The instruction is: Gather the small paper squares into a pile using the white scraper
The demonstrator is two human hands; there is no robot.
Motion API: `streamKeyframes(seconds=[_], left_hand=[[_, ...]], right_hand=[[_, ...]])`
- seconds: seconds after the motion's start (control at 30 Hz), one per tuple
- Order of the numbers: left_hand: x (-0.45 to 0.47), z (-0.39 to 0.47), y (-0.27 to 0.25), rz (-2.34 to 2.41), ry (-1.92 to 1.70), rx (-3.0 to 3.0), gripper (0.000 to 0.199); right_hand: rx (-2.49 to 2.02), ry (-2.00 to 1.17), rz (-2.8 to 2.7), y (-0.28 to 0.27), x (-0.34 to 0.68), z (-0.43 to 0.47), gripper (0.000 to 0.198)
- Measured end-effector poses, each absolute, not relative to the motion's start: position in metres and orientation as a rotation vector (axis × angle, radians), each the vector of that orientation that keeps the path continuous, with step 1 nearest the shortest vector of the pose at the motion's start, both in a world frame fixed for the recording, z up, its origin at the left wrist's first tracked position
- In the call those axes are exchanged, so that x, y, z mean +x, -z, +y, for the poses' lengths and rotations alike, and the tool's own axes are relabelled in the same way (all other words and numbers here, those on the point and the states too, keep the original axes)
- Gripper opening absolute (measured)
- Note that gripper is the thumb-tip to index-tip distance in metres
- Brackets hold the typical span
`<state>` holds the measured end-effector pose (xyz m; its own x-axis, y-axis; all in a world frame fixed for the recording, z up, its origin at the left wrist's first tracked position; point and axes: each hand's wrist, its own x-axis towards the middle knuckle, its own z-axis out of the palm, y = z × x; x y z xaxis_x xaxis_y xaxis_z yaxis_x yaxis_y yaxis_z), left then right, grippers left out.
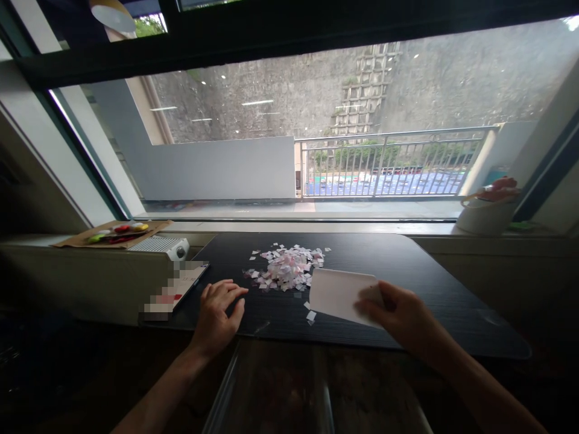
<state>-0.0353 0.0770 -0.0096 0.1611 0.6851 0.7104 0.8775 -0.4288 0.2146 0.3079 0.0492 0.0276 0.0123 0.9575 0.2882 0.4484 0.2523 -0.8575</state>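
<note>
A heap of small torn paper scraps, whitish and pink, lies on the dark table. My right hand pinches the right end of a white card, tilted beside the heap's right side. Two loose scraps lie just below the card's left edge. My left hand hovers at or rests on the table left of the heap, fingers apart and curved, with nothing in it; whether it touches the tabletop I cannot tell.
A partly blurred booklet lies at the table's left edge. Beyond it, a brown sheet with colourful items sits near a white radiator. A white pot-like container stands on the right sill. A large window closes the back.
</note>
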Motion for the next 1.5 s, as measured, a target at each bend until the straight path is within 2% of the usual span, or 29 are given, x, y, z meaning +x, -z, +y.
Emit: streamKeyframes(seconds=[0.4, 0.57, 0.7, 0.9, 1.1, 1.3, 1.5], left_hand=[[-0.018, 0.068, 0.005, -1.421, 1.049, -2.299, 0.020], [0.007, 0.062, -0.009, -1.253, 0.940, -2.443, 0.022], [0.012, 0.063, -0.011, -1.247, 0.933, -2.461, 0.022], [-0.001, 0.064, -0.003, -1.245, 0.939, -2.428, 0.022], [-0.002, 0.071, 0.000, -1.333, 0.956, -2.404, 0.022], [-0.020, 0.076, 0.004, -1.442, 1.026, -2.304, 0.021], [-0.039, 0.092, 0.016, -1.546, 1.177, -2.162, 0.018]], right_hand=[[-1.430, -0.600, -1.683, -0.031, 0.319, 0.043, 0.013], [-1.466, -0.435, -1.714, -0.034, 0.307, 0.049, 0.012], [-1.465, -0.420, -1.792, -0.036, 0.294, 0.055, 0.012], [-1.666, -0.268, -1.774, -0.042, 0.331, 0.040, 0.016], [-1.536, -0.489, -1.709, -0.036, 0.326, 0.046, 0.019], [-1.506, -0.437, -1.855, -0.026, 0.282, 0.036, 0.017], [-1.467, -0.365, -1.765, -0.022, 0.271, 0.060, 0.015]])
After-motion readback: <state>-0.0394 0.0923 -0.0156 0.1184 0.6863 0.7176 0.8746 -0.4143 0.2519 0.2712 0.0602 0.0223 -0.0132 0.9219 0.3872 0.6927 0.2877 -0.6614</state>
